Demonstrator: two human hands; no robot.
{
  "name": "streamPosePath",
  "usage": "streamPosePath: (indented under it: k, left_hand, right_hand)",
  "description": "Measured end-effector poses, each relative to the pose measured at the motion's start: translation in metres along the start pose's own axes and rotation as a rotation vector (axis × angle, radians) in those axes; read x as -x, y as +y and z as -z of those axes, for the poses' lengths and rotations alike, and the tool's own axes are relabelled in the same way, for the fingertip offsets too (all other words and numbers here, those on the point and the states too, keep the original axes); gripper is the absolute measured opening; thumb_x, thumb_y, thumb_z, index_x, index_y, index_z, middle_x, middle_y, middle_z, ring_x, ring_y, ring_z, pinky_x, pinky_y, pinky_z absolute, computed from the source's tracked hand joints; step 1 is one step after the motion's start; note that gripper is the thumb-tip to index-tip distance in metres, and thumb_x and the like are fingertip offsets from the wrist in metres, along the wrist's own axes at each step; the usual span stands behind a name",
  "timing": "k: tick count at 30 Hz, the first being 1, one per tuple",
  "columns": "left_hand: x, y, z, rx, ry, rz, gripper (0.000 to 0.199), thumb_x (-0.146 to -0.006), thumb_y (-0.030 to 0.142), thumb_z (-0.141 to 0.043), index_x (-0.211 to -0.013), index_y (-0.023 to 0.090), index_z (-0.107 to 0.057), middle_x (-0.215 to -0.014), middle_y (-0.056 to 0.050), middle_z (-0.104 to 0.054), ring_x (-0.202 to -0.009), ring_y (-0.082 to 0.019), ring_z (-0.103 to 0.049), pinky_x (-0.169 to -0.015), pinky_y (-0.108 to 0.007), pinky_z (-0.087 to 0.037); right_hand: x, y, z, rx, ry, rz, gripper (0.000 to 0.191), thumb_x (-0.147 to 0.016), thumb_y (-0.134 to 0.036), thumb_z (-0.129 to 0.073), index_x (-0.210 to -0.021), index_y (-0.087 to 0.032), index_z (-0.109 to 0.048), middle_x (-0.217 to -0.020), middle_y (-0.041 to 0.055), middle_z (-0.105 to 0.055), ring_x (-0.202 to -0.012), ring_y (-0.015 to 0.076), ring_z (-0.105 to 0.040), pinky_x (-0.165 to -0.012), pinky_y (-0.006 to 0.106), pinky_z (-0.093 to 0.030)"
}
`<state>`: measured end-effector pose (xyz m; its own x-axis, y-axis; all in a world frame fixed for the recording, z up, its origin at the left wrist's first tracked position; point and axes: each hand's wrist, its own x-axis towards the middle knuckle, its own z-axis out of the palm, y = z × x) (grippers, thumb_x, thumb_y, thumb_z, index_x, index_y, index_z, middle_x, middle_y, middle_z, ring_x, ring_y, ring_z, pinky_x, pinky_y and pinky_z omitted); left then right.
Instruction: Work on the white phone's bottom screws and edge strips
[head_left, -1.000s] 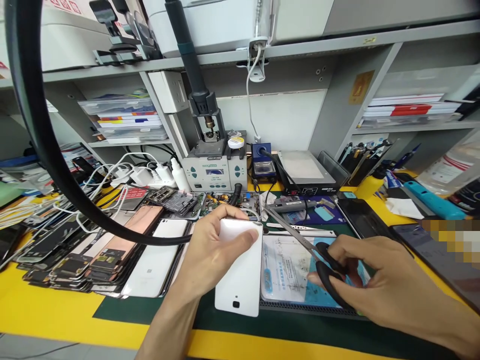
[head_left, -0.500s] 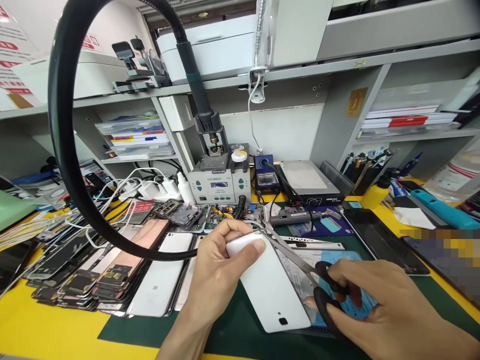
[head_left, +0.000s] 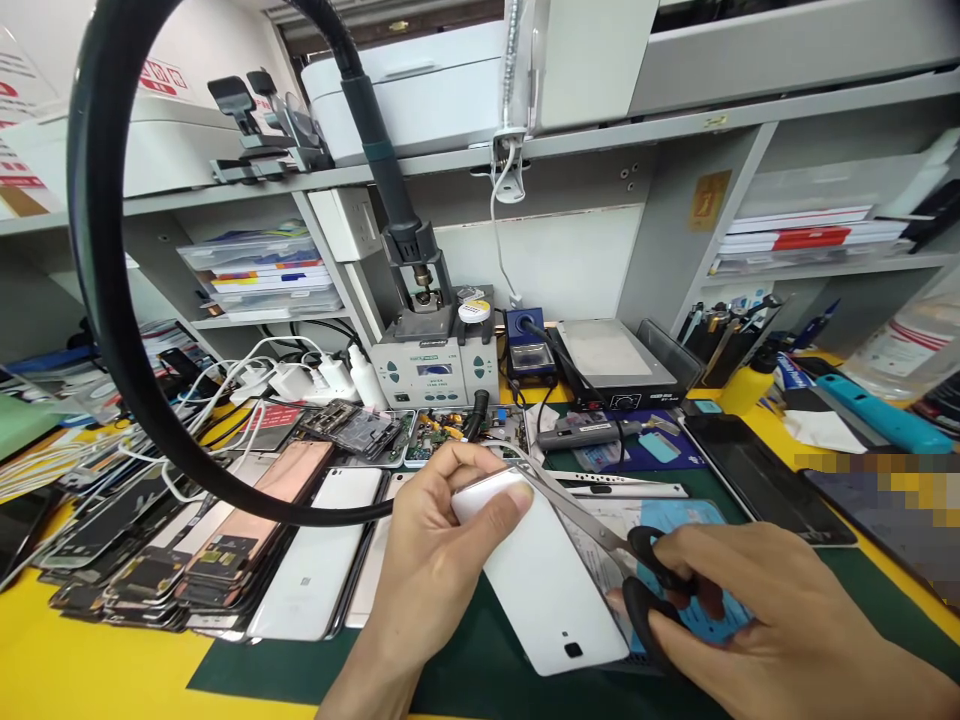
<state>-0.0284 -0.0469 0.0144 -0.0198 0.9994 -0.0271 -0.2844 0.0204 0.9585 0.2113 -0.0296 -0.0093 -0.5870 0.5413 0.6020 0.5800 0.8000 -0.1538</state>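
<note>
My left hand [head_left: 442,540] grips the upper end of a white phone [head_left: 551,590], thumb pressed on its back and fingers behind it. The phone is tilted, with a small dark camera window near its lower end. In my right hand [head_left: 757,610] is a pair of scissors [head_left: 600,530] with black handles, my fingers through the loops. The blades reach up and left to the phone's top right corner, close to my left thumb. What lies between the blade tips is too small to make out. A blue and white sheet [head_left: 690,525] lies beneath the scissors.
Stacked phones and screens [head_left: 225,560] fill the left. A black hose [head_left: 112,330] loops in front of the shelf. A soldering station [head_left: 435,370] stands at the back, a heating plate [head_left: 619,360] beside it. A dark tablet [head_left: 765,480] lies at the right.
The scissor handles have drawn slightly closer together, and the phone's lower end has shifted a little right and down. The whole view has shifted slightly.
</note>
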Motion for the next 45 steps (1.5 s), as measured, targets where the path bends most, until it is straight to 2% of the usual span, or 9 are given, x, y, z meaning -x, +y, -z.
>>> streamPosePath:
  k: [5, 18, 23, 28, 38, 45]
  left_hand:
    - [-0.0001, -0.0010, 0.0002, -0.006, 0.016, 0.013, 0.026, -0.082, 0.034, -0.076, -0.086, 0.021, -0.054, -0.076, 0.002, -0.063, -0.059, -0.012, -0.058, -0.048, -0.021, -0.039]
    - [-0.0006, -0.0003, 0.0001, -0.017, 0.025, 0.043, 0.025, -0.081, 0.035, -0.076, -0.086, 0.022, -0.056, -0.078, 0.001, -0.065, -0.060, -0.012, -0.059, -0.050, -0.022, -0.043]
    - [-0.0003, -0.0007, -0.0002, -0.024, 0.032, 0.042, 0.025, -0.080, 0.034, -0.077, -0.087, 0.021, -0.056, -0.078, 0.001, -0.066, -0.060, -0.013, -0.060, -0.050, -0.022, -0.044]
    - [0.0008, 0.0001, -0.0007, -0.026, 0.035, 0.044, 0.026, -0.080, 0.035, -0.077, -0.086, 0.021, -0.056, -0.078, 0.001, -0.066, -0.060, -0.012, -0.060, -0.050, -0.022, -0.044]
    - [-0.0020, -0.0025, -0.0057, -0.021, 0.112, 0.006, 0.028, -0.075, 0.034, -0.080, -0.082, 0.021, -0.056, -0.072, 0.001, -0.067, -0.055, -0.013, -0.059, -0.045, -0.020, -0.041]
    - [-0.0026, -0.0024, -0.0052, -0.029, 0.113, 0.012, 0.028, -0.075, 0.034, -0.079, -0.083, 0.021, -0.056, -0.074, 0.000, -0.068, -0.056, -0.014, -0.061, -0.045, -0.020, -0.042]
  right_hand:
    - [0.0042, 0.0020, -0.0037, 0.053, 0.009, 0.002, 0.009, -0.085, -0.022, -0.057, -0.080, -0.021, -0.050, -0.058, -0.0038, -0.057, -0.046, 0.0134, -0.052, -0.050, 0.029, -0.035]
    - [0.0030, 0.0026, -0.0025, 0.143, 0.029, 0.077, 0.009, -0.087, -0.020, -0.057, -0.083, -0.021, -0.049, -0.055, -0.0044, -0.051, -0.043, 0.0149, -0.050, -0.049, 0.031, -0.030]
    - [0.0006, 0.0026, -0.0017, 0.162, 0.026, 0.085, 0.007, -0.088, -0.021, -0.055, -0.083, -0.021, -0.050, -0.056, -0.0031, -0.055, -0.045, 0.0159, -0.052, -0.050, 0.032, -0.029]
    - [-0.0009, 0.0041, -0.0011, 0.207, -0.007, 0.116, 0.018, -0.089, -0.023, -0.057, -0.073, -0.022, -0.047, -0.053, -0.0039, -0.048, -0.044, 0.0152, -0.049, -0.051, 0.031, -0.028]
    - [0.0019, 0.0062, -0.0016, 0.226, -0.030, 0.119, 0.022, -0.090, -0.026, -0.057, -0.071, -0.022, -0.046, -0.053, -0.0048, -0.045, -0.045, 0.0146, -0.046, -0.051, 0.031, -0.026]
    - [0.0061, 0.0084, -0.0026, 0.239, -0.033, 0.117, 0.022, -0.090, -0.027, -0.058, -0.072, -0.022, -0.046, -0.054, -0.0046, -0.045, -0.048, 0.0157, -0.047, -0.054, 0.031, -0.026]
